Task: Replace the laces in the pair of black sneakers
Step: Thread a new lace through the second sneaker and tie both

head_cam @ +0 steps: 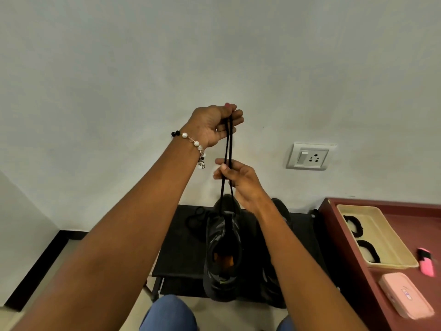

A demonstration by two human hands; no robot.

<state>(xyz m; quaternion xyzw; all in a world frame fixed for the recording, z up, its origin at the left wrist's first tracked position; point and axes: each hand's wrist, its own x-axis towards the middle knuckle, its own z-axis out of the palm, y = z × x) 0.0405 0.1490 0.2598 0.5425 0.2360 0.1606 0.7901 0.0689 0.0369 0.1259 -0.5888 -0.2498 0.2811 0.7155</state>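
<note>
— Lace [227, 149] first: where does it sit for you?

— I see two black strands running nearly straight up from the toe end of the near sneaker [223, 254], which lies on the black bench [181, 249] with its heel toward me and its toe toward the wall. My left hand [212, 125] is the higher one, fingers curled round both strands at the top. My right hand [238, 177] pinches the same strands lower down, just above the shoe.

— So the line to work along is vertical?

— Yes, I judge it so: the strands are taut between hands and eyelets, and the right hand is nearer the shoe. Evening the two ends looks like the step in hand.

— And the other shoe?

— The second sneaker [281, 211] is just beside, mostly hidden behind my right forearm. A loose black lace [196, 217] lies left of the toe.
</note>
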